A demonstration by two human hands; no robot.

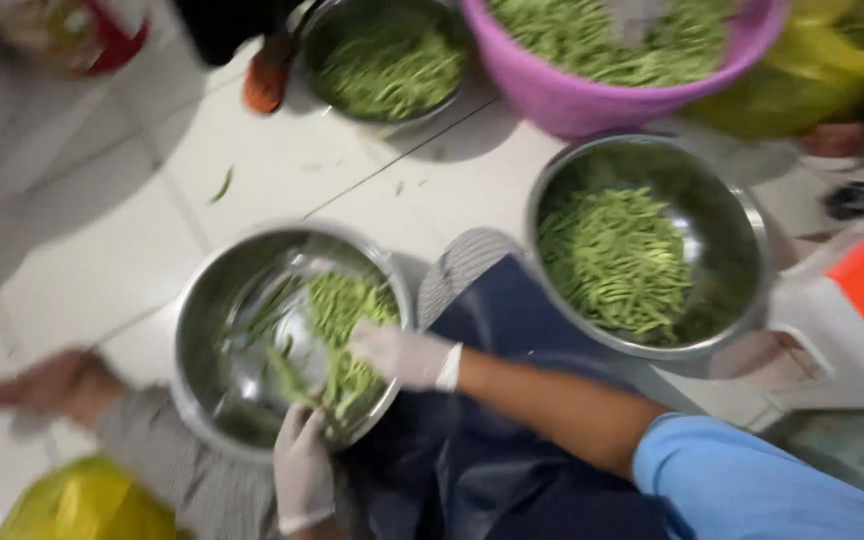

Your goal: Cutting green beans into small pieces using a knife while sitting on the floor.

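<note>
Over the steel bowl (214,300) on the lap, the gloved right hand (404,354) and left hand (302,462) pinch green beans (347,310) that could spill past the tilted rim onto the floor (282,160).

Both gloved hands, left hand (302,465) and right hand (404,355), reach close together.

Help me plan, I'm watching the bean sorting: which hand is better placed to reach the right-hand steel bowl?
Probably the right hand: it lies nearer the right-hand bowl, on its side. The left hand sits at the other bowl's lower rim.
</note>
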